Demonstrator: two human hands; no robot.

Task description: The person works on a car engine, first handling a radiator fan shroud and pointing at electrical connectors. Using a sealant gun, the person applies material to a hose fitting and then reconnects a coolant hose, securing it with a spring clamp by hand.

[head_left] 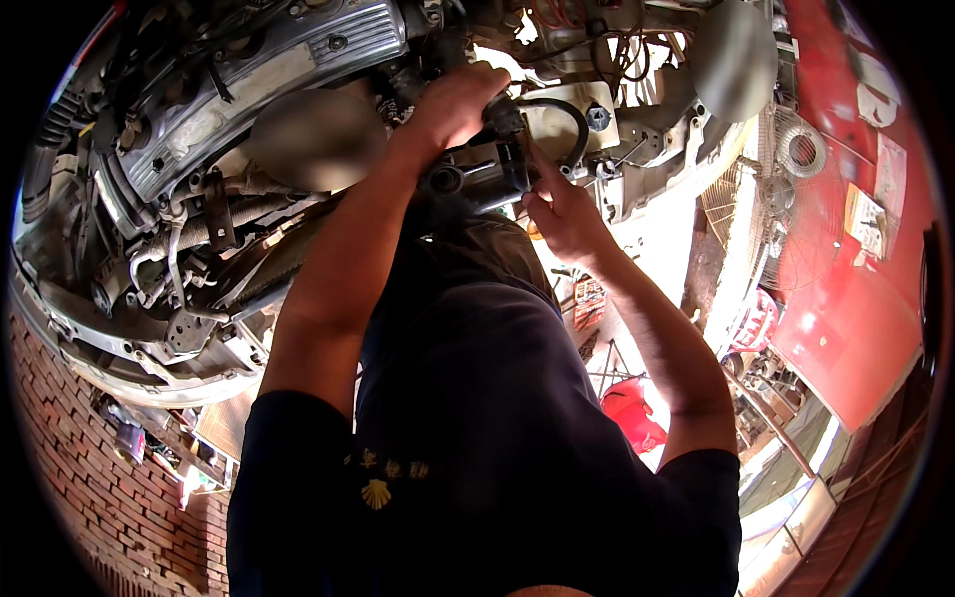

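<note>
I stand over an open car engine bay with both arms reaching into it. My left hand [456,111] is curled among dark engine parts at the upper middle. Its fingertips are hidden, so what they grip cannot be made out. Just right of it, a black tube-shaped part [512,162] stands below a dark ribbed cap [503,115]. My right hand [567,216] is closed on the tube's right side, with thumb and forefinger against it. A round, hollow pipe end [446,179] sits just below my left wrist.
A silver engine cover [269,95] fills the upper left. Right of my hands are a pale reservoir with a black cap [597,117] and a curved black hose [574,124]. A fan with a wire guard [796,149] stands by a red panel [846,328]. Brick paving [80,448] lies lower left.
</note>
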